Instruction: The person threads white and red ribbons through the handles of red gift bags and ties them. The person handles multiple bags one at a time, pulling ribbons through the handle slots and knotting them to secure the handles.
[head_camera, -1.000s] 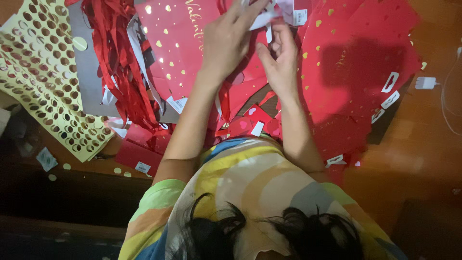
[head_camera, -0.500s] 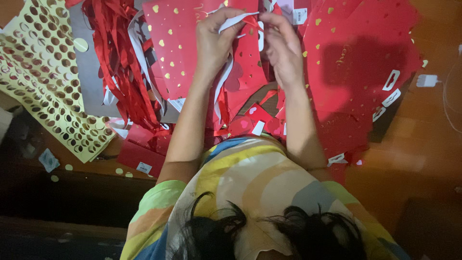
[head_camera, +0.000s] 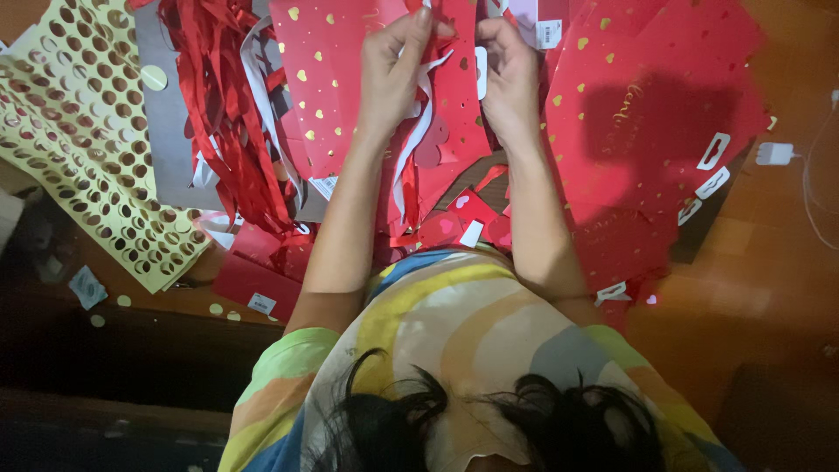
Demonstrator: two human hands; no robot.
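Left hand (head_camera: 391, 74) pinches a white-backed red ribbon (head_camera: 411, 149) at its top end; right hand (head_camera: 507, 74) grips the red gold-spotted bag (head_camera: 350, 79) edge beside it. Ribbon hangs between both forearms over the bag: judged light, limp, slippery, best held near the tip. Since half a second ago, hands sit slightly farther apart. Ribbon pile (head_camera: 227, 114) and punched yellow sheet (head_camera: 79, 140) lie left.
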